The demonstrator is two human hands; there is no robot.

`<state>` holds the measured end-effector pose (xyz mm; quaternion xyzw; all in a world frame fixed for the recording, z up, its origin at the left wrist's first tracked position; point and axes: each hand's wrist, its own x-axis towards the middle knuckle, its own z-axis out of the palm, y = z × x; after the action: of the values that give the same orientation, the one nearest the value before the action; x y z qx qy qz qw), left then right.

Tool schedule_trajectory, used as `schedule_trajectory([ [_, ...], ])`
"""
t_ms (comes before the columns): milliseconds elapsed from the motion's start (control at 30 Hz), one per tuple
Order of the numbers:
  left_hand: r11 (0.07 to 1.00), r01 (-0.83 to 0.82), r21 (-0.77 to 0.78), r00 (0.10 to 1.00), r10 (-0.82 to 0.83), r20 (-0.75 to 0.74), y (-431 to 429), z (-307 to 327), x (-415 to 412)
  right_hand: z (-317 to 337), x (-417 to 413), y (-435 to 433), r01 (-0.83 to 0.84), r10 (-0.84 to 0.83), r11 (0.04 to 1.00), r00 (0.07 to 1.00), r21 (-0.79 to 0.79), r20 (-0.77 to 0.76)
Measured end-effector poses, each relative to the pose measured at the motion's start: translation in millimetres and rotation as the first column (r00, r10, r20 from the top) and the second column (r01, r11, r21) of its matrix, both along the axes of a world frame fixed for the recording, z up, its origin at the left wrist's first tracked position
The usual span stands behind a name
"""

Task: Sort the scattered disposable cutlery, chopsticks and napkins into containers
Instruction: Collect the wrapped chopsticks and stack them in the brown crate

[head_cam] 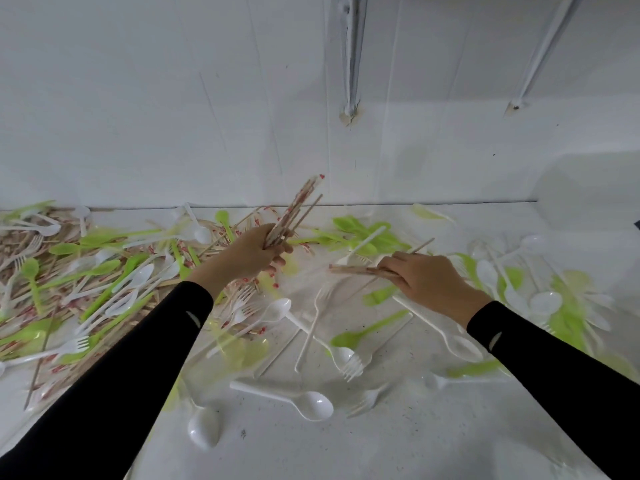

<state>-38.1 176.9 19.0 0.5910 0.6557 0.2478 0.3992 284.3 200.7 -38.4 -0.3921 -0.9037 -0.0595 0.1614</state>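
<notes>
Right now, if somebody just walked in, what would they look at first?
Probably the left hand in the middle, holding a bundle of chopsticks up above the white table. Next, the right hand gripping a few more chopsticks beside it, and the big messy heap of green and white cutlery on the left.

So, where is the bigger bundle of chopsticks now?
The bundle is just left of centre in the head view, gripped by the left hand and tilted up toward the white wall; the right hand, holding a few more chopsticks, is to its right.
</notes>
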Motion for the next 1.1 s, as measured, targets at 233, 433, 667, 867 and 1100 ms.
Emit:
schedule_trajectory([
  [233,0.927,-0.303,0.219,0.912,0.216,0.349,-3,-12,33,24,5,-4,0.263,-0.157,0.933,0.911,-0.245,0.381],
  [433,0.751,-0.506,0.425,0.837,0.307,0.454,-8,-22,71,29,-16,-1,0.111,-0.272,0.812,0.940,-0.573,-0.204],
  [667,0.677,-0.533,0.508,0.831,0.304,0.466,-14,-30,79,19,-55,19,0.278,-0.443,0.788,0.875,-0.549,-0.194],
  [867,0.736,-0.523,0.430,0.834,0.338,0.437,-25,-61,74,-5,-62,36,0.399,-0.407,0.833,0.911,-0.382,0.063],
  [1100,0.812,-0.492,0.314,0.856,0.387,0.342,-35,-77,65,-14,-65,44,0.360,-0.310,0.918,0.914,-0.166,0.263],
])
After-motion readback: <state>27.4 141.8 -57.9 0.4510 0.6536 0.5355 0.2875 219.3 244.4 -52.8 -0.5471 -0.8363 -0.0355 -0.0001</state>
